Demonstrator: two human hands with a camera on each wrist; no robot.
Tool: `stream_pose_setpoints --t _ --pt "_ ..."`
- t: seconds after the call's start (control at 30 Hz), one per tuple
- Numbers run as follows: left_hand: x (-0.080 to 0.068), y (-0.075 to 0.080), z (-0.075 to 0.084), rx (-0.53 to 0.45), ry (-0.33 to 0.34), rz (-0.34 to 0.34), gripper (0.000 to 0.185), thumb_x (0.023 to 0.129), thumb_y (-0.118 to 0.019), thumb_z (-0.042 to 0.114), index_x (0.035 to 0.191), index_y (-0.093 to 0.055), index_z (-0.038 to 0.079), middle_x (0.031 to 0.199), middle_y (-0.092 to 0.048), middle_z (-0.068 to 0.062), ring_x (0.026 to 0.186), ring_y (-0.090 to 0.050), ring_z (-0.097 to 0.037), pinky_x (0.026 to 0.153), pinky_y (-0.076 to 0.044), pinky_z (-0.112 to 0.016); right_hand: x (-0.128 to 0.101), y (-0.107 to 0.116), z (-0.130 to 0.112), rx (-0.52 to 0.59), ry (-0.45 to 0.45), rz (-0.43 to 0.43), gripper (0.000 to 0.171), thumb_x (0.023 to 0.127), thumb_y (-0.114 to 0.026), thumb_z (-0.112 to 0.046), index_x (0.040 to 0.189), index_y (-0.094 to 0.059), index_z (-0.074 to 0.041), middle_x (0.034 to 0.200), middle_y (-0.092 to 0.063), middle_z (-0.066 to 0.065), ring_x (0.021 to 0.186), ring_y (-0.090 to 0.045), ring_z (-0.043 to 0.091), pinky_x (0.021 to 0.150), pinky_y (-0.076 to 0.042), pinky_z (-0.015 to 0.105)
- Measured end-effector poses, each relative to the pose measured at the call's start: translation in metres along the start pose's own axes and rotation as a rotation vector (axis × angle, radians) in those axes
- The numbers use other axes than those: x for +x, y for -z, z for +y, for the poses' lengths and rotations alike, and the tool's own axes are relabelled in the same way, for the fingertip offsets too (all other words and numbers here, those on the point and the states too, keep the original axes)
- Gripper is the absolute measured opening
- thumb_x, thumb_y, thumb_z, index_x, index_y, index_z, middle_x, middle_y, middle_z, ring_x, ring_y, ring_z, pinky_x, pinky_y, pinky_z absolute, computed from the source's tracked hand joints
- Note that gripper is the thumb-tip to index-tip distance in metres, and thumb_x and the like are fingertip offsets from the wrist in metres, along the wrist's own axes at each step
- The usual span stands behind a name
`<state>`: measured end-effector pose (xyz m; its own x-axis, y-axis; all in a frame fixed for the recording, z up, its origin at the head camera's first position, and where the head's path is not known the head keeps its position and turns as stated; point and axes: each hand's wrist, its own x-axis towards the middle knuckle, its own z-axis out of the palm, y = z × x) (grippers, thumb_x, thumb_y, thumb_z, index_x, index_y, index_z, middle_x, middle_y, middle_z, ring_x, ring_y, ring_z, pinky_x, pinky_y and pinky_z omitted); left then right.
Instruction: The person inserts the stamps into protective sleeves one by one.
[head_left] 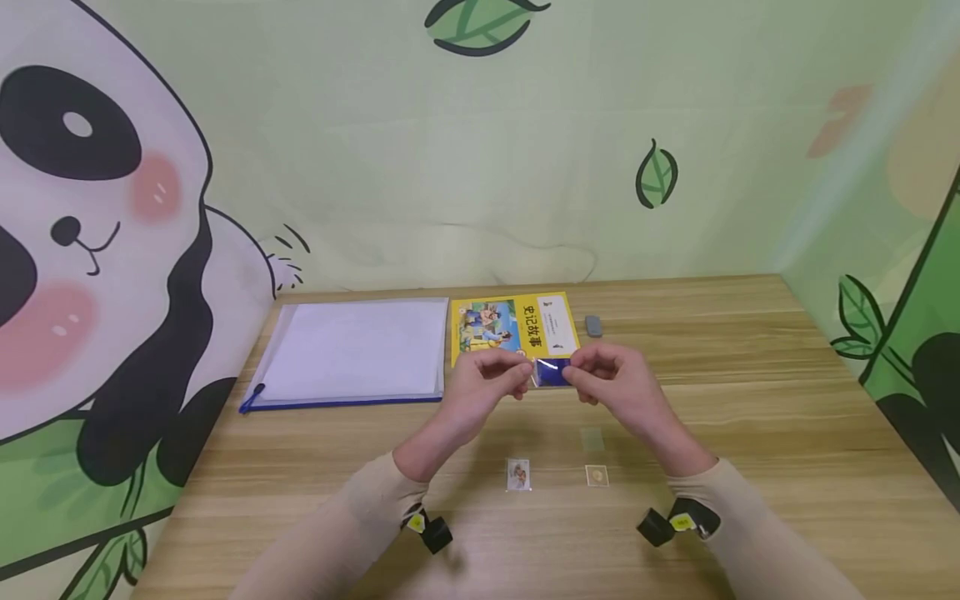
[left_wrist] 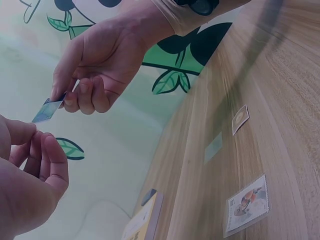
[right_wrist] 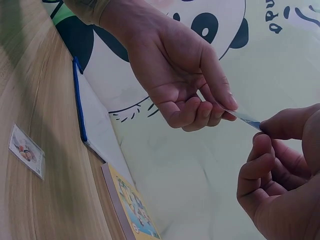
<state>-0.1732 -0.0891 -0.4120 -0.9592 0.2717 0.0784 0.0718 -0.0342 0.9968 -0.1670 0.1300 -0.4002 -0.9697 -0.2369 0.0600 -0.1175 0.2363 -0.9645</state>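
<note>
Hands met above the middle of the wooden surface [head_left: 750, 392], and between them was one small blue card in a clear sleeve [head_left: 552, 372]. The left hand [head_left: 487, 385] pinched its left edge with thumb and forefinger; the right hand [head_left: 615, 383] pinched the right edge the same way, other fingers curled. The step looked like handling the sleeve, perhaps working the card in or out, though which was unclear. A next move would likely call for one hand gripping firmly while the other slid with care.

Counted on the surface: one bird stamp [head_left: 518, 474] near the person, one small gold-marked square [head_left: 597, 475] to its right, one faint clear sleeve [head_left: 592, 439] just beyond that, one yellow book [head_left: 513, 328] far centre, one grey eraser [head_left: 593, 326] to its right, one white folder with blue edge [head_left: 352, 350] far left.
</note>
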Motion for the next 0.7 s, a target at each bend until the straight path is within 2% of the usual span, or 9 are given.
stream_pose_setpoints --t 0.13,0.23,0.37,0.57,0.7 --pt "-0.0001 0.0001 -0.0001 0.005 0.009 0.006 0.023 0.092 -0.068 0.011 0.106 -0.068 -0.007 0.082 -0.067 -0.009 0.071 -0.062 -0.015 0.069 -0.059 -0.025 -0.0004 -0.0006 0.0007 0.002 -0.002 -0.002 0.02 0.09 -0.071 -0.019 0.096 -0.064 -0.001 0.084 -0.064 0.017 0.063 -0.055 0.013 0.057 -0.052 0.022" --pt "-0.0001 0.0 -0.0006 -0.007 0.002 0.005 0.02 0.092 -0.067 0.01 0.104 -0.069 -0.006 0.08 -0.067 -0.006 0.071 -0.062 -0.015 0.069 -0.059 -0.025 -0.0005 -0.0011 0.0012 0.002 -0.013 -0.002 0.022 0.09 -0.072 -0.021 0.097 -0.064 -0.002 0.083 -0.064 0.011 0.064 -0.055 0.014 0.058 -0.052 0.022" --pt "0.0001 0.0003 -0.0018 -0.022 -0.017 -0.006 0.018 0.092 -0.067 0.008 0.103 -0.07 -0.006 0.078 -0.066 -0.004 0.07 -0.061 -0.015 0.068 -0.059 -0.025 0.0003 -0.0017 0.0014 0.0 -0.023 -0.003 0.022 0.09 -0.072 -0.021 0.097 -0.064 -0.002 0.08 -0.063 0.006 0.064 -0.055 0.014 0.058 -0.052 0.023" --pt "0.0003 0.0014 -0.0037 -0.032 -0.033 -0.023 0.023 0.093 -0.066 0.009 0.105 -0.067 -0.01 0.078 -0.066 -0.003 0.071 -0.061 -0.015 0.069 -0.059 -0.025 0.0014 -0.0026 0.001 0.009 -0.023 -0.01 0.022 0.09 -0.072 -0.021 0.097 -0.065 -0.002 0.077 -0.063 0.005 0.062 -0.055 0.013 0.056 -0.051 0.022" --pt "0.0003 0.0015 -0.0049 -0.026 -0.033 -0.02 0.022 0.093 -0.066 0.01 0.105 -0.068 -0.009 0.077 -0.066 -0.003 0.07 -0.061 -0.015 0.07 -0.059 -0.025 0.0016 -0.003 0.0023 0.024 -0.017 -0.019 0.022 0.09 -0.072 -0.022 0.097 -0.065 -0.002 0.076 -0.062 0.003 0.062 -0.054 0.013 0.055 -0.05 0.022"
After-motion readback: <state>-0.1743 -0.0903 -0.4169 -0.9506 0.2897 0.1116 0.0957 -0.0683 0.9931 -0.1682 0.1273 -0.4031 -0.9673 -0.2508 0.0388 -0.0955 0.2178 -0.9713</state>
